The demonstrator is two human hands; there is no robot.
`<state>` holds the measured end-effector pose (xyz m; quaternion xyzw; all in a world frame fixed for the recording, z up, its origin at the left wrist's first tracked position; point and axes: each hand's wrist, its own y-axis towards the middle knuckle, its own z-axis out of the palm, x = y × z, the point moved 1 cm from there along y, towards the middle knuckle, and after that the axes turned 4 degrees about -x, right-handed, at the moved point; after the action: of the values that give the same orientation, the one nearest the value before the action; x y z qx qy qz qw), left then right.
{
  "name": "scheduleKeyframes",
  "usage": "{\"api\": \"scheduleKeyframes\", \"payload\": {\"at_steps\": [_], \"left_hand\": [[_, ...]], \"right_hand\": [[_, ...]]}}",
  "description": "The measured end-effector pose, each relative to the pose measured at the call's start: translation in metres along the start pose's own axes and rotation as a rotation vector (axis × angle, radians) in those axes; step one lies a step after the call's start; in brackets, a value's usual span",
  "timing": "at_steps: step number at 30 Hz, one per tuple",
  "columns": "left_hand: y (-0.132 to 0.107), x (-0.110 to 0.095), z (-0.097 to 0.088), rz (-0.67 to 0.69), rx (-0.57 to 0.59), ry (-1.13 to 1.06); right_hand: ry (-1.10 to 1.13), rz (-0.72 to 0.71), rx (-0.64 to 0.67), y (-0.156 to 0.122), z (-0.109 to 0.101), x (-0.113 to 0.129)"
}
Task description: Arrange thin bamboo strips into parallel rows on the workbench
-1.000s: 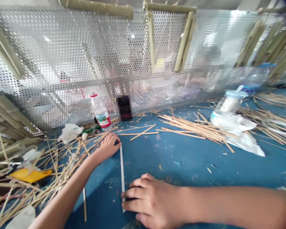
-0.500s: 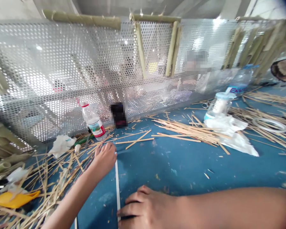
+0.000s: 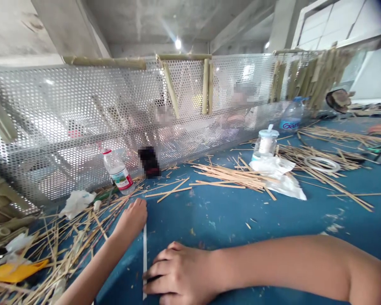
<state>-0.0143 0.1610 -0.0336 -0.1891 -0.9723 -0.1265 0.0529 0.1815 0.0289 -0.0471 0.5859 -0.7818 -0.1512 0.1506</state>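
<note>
A thin white strip (image 3: 144, 250) lies lengthwise on the blue table (image 3: 228, 216). My left hand (image 3: 131, 220) rests curled on the strip's far end, fingers closed over it. My right hand (image 3: 178, 273) presses on the strip's near end, fingers together and bent against the table. Loose bamboo slivers (image 3: 73, 241) lie scattered to the left of my left hand.
A perforated metal screen (image 3: 82, 123) with bamboo poles stands behind the table. Nearby are a small water bottle (image 3: 117, 171), crumpled tissue (image 3: 76, 202), a bundle of bamboo strips (image 3: 231, 176), a jar (image 3: 265, 143), white plastic (image 3: 281, 178), a tape ring (image 3: 322, 163), a large bottle (image 3: 291, 114) and a yellow object (image 3: 12, 272).
The view has tilted upward, so the screen's top and the ceiling now show. Both hands stay on the white strip and sit lower in the frame.
</note>
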Motion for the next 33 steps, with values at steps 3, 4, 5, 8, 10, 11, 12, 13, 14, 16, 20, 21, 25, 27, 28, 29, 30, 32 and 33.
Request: {"api": "scheduleKeyframes", "payload": {"at_steps": [3, 4, 5, 8, 10, 11, 12, 13, 14, 16, 20, 21, 25, 27, 28, 29, 30, 32, 33], "left_hand": [[-0.003, -0.004, -0.003, 0.033, -0.029, 0.032], [-0.003, -0.005, -0.004, 0.037, -0.042, 0.04], [-0.003, -0.005, -0.005, 0.04, -0.053, 0.048], [-0.005, -0.004, -0.005, 0.038, -0.082, 0.069], [-0.006, -0.003, -0.004, 0.013, -0.102, 0.089], [-0.007, -0.003, -0.004, -0.003, -0.113, 0.101], [-0.008, -0.003, -0.005, -0.018, -0.123, 0.114], [-0.009, -0.004, -0.005, -0.029, -0.131, 0.126], [-0.009, -0.004, -0.005, -0.035, -0.136, 0.138], [-0.011, -0.006, -0.007, -0.031, -0.14, 0.157], [-0.013, -0.009, -0.008, -0.023, -0.159, 0.179], [-0.013, -0.009, -0.008, -0.021, -0.164, 0.184], [-0.014, -0.01, -0.009, -0.005, -0.17, 0.201], [-0.014, -0.01, -0.009, -0.002, -0.17, 0.207], [-0.014, -0.011, -0.009, -0.005, -0.169, 0.21], [-0.013, -0.011, -0.009, -0.007, -0.166, 0.211], [-0.013, -0.011, -0.008, -0.008, -0.16, 0.211], [-0.013, -0.011, -0.008, -0.001, -0.144, 0.207], [-0.013, -0.011, -0.008, 0.007, -0.134, 0.205]], "right_hand": [[-0.016, 0.0, 0.02, 0.001, -0.004, 0.001], [-0.019, 0.001, 0.027, 0.001, -0.005, 0.001], [-0.022, 0.001, 0.031, 0.001, -0.006, 0.002], [-0.025, 0.002, 0.026, 0.001, -0.007, 0.003], [-0.026, 0.003, 0.017, 0.0, -0.007, 0.003], [-0.026, 0.005, 0.015, 0.0, -0.006, 0.003], [-0.025, 0.007, 0.016, -0.001, -0.006, 0.003], [-0.025, 0.01, 0.017, -0.001, -0.006, 0.004], [-0.025, 0.013, 0.017, -0.001, -0.006, 0.004], [-0.031, 0.018, 0.014, -0.002, -0.006, 0.005], [-0.053, 0.02, 0.002, -0.002, -0.007, 0.007], [-0.056, 0.02, -0.001, -0.001, -0.007, 0.007], [-0.067, 0.024, 0.016, -0.001, -0.009, 0.008], [-0.071, 0.026, 0.024, -0.001, -0.009, 0.008], [-0.073, 0.027, 0.024, -0.001, -0.009, 0.008], [-0.073, 0.027, 0.022, -0.001, -0.008, 0.008], [-0.073, 0.028, 0.019, -0.001, -0.007, 0.008], [-0.07, 0.028, 0.016, -0.001, -0.006, 0.008], [-0.069, 0.028, 0.014, -0.001, -0.005, 0.008]]}}
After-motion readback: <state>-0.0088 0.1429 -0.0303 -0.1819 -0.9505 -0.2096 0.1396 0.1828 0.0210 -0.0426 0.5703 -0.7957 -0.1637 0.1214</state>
